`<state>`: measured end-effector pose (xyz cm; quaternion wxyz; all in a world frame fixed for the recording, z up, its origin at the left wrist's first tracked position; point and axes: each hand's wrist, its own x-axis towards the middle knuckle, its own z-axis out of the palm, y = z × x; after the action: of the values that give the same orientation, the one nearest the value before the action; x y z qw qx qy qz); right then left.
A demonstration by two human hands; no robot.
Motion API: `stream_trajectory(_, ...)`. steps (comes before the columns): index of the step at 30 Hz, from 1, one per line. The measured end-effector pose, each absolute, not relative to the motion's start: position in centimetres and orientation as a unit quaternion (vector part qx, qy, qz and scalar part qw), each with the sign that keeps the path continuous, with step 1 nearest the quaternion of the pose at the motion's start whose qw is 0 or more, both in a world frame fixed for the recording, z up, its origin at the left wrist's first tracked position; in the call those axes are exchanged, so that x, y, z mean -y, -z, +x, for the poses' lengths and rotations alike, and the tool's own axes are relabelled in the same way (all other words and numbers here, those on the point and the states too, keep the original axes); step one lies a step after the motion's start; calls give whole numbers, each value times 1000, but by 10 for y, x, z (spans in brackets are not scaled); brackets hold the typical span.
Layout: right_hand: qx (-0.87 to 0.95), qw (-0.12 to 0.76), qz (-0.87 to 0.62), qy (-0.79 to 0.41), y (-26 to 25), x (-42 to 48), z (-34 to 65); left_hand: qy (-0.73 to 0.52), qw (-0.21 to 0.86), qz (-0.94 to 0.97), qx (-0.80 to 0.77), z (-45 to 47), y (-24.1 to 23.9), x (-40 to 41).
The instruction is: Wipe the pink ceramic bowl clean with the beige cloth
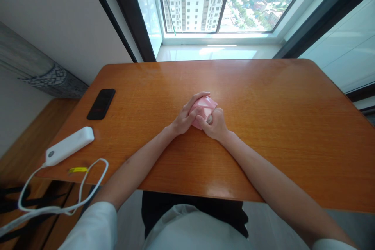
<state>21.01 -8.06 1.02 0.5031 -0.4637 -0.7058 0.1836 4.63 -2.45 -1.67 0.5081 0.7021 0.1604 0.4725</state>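
Observation:
A small folded pink paper [205,106] sits at the middle of the orange wooden table [263,97]. My left hand [186,117] curls over its left side, fingers wrapped across the top and thumb pressed on the paper. My right hand [215,125] grips the paper from the near right, fingers pinched against its lower edge. Both hands touch each other and hide most of the paper's lower half.
A black phone [101,103] lies flat at the table's left. A white power bank [69,145] rests near the left front corner, its white cable [63,199] looping off the edge. A window [216,0] stands beyond the table's far edge.

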Motion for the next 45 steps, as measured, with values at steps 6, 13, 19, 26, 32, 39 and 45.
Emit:
stream_trajectory(6, 735, 471, -459, -166, -7, 81, 211, -469, 557, 669, -146, 45, 10, 25)
stream_trajectory(13, 775, 442, -438, -108, -2, 78, 214, -469, 565, 664, -138, 43, 6, 24)
stream_trajectory(19, 789, 439, -415, -112, -2, 81, 214, -470, 565, 662, -145, 43, 7, 24)
stream_trajectory(26, 798, 383, -444, -138, -8, 81, 217, -476, 569, 653, -154, 44, 8, 24)
stream_trajectory(32, 810, 389, -427, -103, -3, 80, 218, -480, 575, 644, -156, 45, 8, 26)
stream_trajectory(39, 796, 384, -458, -101, -1, 83, 216, -476, 578, 645, -153, 44, 8, 27)
stream_trajectory(45, 790, 393, -458, -105, -3, 85, 215, -479, 579, 641, -157, 44, 5, 29)
